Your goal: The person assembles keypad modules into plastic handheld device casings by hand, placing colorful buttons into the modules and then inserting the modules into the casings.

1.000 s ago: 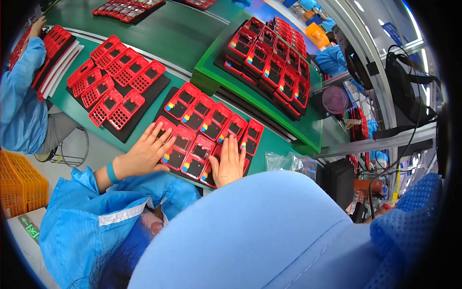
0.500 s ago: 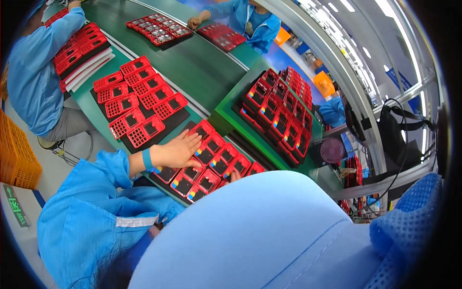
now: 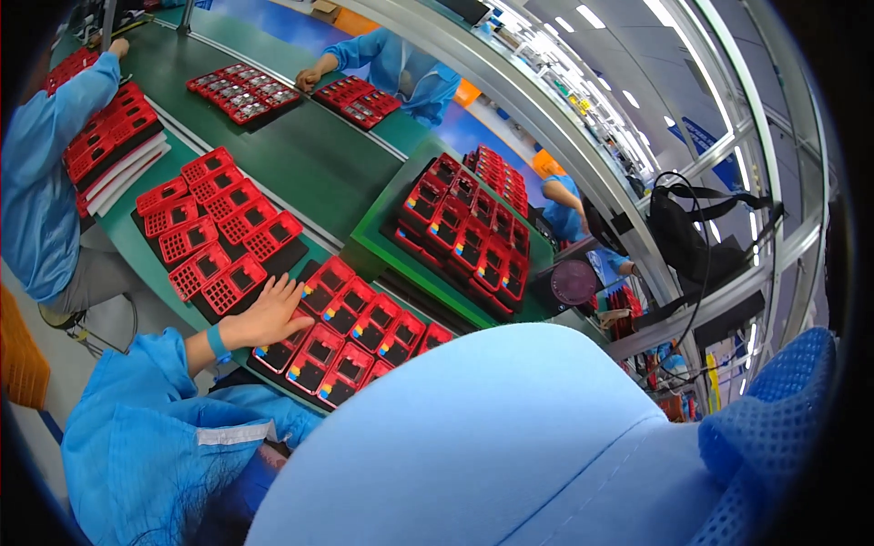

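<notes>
My left hand (image 3: 264, 318), with a teal band at the wrist, lies with its fingers stretched out at the left end of a black tray. Rows of red phone housings (image 3: 349, 302) with dark windows and small coloured strips fill that tray. The palm seems to touch the nearest housing; whether it presses on it I cannot tell. The cap brim (image 3: 473, 437) covers the tray's right part, and my right hand is hidden. Just beyond my fingertips lies another dark tray with red keypad housings (image 3: 235, 282), each with a grid of holes.
A green stand (image 3: 369, 241) bears stacked trays of red housings (image 3: 460, 227) at the right. Across the green conveyor (image 3: 300, 173), a co-worker's hand (image 3: 308, 80) is beside a tray. Another co-worker's sleeve (image 3: 41, 182) is at the left. A metal frame (image 3: 583, 164) slants overhead.
The view has swung, so the scene sits further left. My left hand remains at the tray's left end, fingers stretched. My right fingertips, seen earlier at the tray, are now hidden.
</notes>
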Demonstrator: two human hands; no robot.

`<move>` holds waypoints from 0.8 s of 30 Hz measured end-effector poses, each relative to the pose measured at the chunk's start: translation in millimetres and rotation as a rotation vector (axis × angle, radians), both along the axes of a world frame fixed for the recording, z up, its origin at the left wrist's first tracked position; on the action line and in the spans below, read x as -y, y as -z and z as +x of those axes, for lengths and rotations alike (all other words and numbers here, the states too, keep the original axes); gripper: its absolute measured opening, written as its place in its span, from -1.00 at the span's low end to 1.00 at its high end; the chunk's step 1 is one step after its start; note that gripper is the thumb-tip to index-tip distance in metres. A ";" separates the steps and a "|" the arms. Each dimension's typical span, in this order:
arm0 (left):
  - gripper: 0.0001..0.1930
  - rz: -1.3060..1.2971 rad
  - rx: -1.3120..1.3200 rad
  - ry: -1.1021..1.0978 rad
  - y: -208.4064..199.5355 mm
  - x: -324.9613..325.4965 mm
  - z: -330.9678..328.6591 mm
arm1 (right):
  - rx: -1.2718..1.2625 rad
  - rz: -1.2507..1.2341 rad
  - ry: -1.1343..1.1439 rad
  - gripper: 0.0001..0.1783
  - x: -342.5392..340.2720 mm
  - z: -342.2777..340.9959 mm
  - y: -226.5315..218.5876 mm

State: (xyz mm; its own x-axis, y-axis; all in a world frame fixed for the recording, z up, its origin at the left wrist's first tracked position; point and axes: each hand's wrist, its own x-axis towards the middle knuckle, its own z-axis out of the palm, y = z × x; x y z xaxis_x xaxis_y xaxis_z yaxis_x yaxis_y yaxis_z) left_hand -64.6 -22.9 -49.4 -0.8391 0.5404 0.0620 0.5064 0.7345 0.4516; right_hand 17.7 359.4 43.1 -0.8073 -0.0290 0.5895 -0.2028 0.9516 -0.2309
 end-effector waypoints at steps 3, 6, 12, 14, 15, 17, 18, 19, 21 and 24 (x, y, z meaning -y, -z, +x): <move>-0.14 0.121 0.046 0.008 -4.3 -3.0 3.2 | 0.019 -0.089 0.002 -0.42 -4.7 5.9 -15.8; -0.19 0.435 0.298 -0.009 -43.2 -1.5 16.1 | 0.046 -0.183 0.007 -0.43 -7.3 14.4 -28.5; -0.41 1.343 0.955 0.022 -18.2 -7.3 6.7 | 0.116 -0.370 -0.003 -0.45 -8.5 30.1 -56.1; -0.48 1.361 0.977 0.014 -56.2 -8.5 15.5 | 0.135 -0.426 -0.003 -0.46 -10.9 30.9 -67.8; -0.48 1.331 0.948 0.074 -69.6 -8.1 16.3 | 0.148 -0.458 -0.003 -0.46 -11.7 33.0 -72.4; -0.46 1.329 0.992 0.123 -112.5 -3.3 21.2 | 0.172 -0.519 0.002 -0.47 -12.3 39.0 -82.1; -0.43 1.354 0.949 0.157 -119.8 -3.4 18.3 | 0.185 -0.548 0.002 -0.47 -12.7 42.1 -89.1; -0.41 1.368 0.968 0.181 -139.8 -2.2 17.6 | 0.199 -0.580 0.004 -0.48 -14.5 46.7 -95.1; -0.38 1.386 0.958 0.232 -183.9 -2.9 16.4 | 0.223 -0.641 0.009 -0.49 -20.5 55.2 -108.2; -0.40 1.421 0.848 0.313 -225.7 -14.4 -3.9 | 0.249 -0.724 -0.004 -0.50 -28.2 57.0 -131.9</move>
